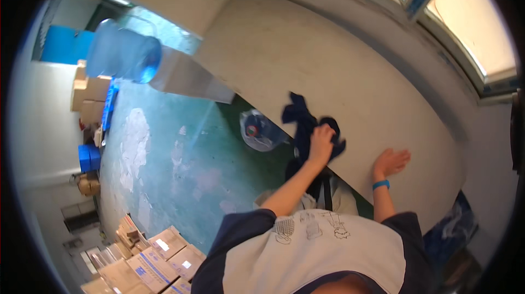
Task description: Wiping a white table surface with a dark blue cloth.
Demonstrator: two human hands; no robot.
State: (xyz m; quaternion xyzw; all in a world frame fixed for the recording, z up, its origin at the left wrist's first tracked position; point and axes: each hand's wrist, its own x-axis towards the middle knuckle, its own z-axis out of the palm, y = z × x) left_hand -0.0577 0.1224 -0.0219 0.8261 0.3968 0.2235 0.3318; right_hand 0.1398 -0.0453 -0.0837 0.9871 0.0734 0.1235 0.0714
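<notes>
A crumpled dark navy cloth (pixel 299 122) lies at the near edge of the pale table (pixel 306 48), part of it hanging over the side. Closed fingers of my left hand (pixel 322 140) grip the cloth where it bunches up. To the right, my right hand (pixel 391 163) rests on the tabletop with its fingers stretched out and nothing in it. A blue band (pixel 381 184) circles my right wrist.
A water dispenser with a large blue bottle (pixel 123 53) stands left of the table. Another clear bottle (pixel 260 130) sits on the floor beside the table edge. Cardboard boxes (pixel 150 266) are stacked at lower left. A window (pixel 470 21) runs along the far right wall.
</notes>
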